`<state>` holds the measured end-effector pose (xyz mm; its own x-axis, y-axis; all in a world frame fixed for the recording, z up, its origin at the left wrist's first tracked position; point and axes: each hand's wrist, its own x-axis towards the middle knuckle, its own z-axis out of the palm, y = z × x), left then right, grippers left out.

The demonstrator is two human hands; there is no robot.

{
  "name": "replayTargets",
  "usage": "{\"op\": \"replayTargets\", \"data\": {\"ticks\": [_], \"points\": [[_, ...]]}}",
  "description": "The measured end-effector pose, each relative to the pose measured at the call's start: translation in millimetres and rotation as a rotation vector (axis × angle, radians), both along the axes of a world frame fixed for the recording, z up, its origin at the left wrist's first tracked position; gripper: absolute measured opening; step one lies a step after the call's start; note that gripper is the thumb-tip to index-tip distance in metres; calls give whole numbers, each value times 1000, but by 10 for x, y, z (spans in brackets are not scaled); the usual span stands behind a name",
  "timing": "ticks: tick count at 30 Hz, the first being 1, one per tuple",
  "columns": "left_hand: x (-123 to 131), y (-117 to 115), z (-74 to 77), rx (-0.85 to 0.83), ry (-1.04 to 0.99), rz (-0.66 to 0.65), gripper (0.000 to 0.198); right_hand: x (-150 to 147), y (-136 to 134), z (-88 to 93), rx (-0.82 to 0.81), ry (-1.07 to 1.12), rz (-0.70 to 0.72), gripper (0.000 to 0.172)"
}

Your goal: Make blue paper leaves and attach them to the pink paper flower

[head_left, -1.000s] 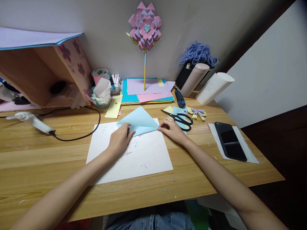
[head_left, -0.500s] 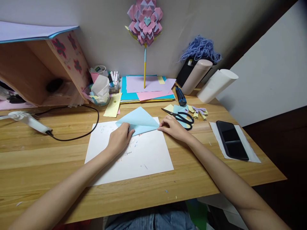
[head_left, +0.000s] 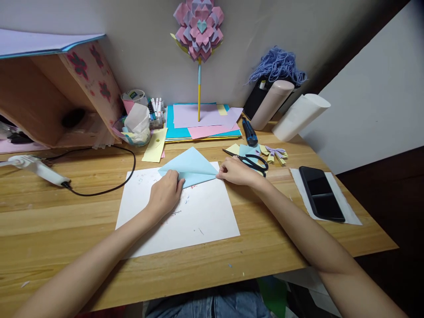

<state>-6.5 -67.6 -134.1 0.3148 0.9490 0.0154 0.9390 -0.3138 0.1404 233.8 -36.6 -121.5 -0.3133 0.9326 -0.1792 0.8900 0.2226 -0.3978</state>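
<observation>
A light blue paper [head_left: 192,165], folded into a triangle, lies on the far edge of a white sheet [head_left: 185,216] on the wooden desk [head_left: 66,207]. My left hand [head_left: 164,193] presses its curled fingers on the triangle's near left edge. My right hand [head_left: 236,171] pinches the triangle's right corner with closed fingers. Black scissors [head_left: 253,161] lie just right of my right hand.
A black phone [head_left: 320,193] rests on white paper at the right. A glue gun [head_left: 36,168] with a black cord lies at the left. Coloured paper sheets [head_left: 202,121], a paper flower [head_left: 198,26], marker pens, a blue cutter [head_left: 249,132] and two cylinders stand along the wall.
My right hand has curled more tightly onto the triangle's right corner. My left hand and the blue paper stay put; the view has shifted slightly.
</observation>
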Motion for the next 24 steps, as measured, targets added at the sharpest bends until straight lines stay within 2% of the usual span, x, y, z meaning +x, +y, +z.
{"op": "replayTargets", "data": {"ticks": [3, 8, 11, 14, 16, 18, 21, 24], "points": [[-9, 7, 0, -8, -9, -12, 23, -47, 58, 57, -38, -89, 12, 31], [-18, 0, -3, -49, -72, 24, 22, -104, 103, 197, -169, -181, -38, 27], [-53, -5, -11, -56, -165, 66, 26, -90, 144, 243, -247, -208, -49, 32], [-113, 18, -21, -8, -242, 37, 35, -56, 190, 258, -295, -197, -39, 39], [-152, 48, -23, 53, -262, -57, 38, -37, 225, 262, -330, -184, -35, 41], [-179, 77, -16, 92, -224, -226, 37, -22, 265, 259, -374, -186, -46, 41], [-205, 106, 5, 77, -101, -455, 52, 3, 323, 228, -431, -175, -57, 36], [-223, 117, 31, 35, -10, -565, 62, 34, 354, 167, -477, -119, -66, 33]]}}
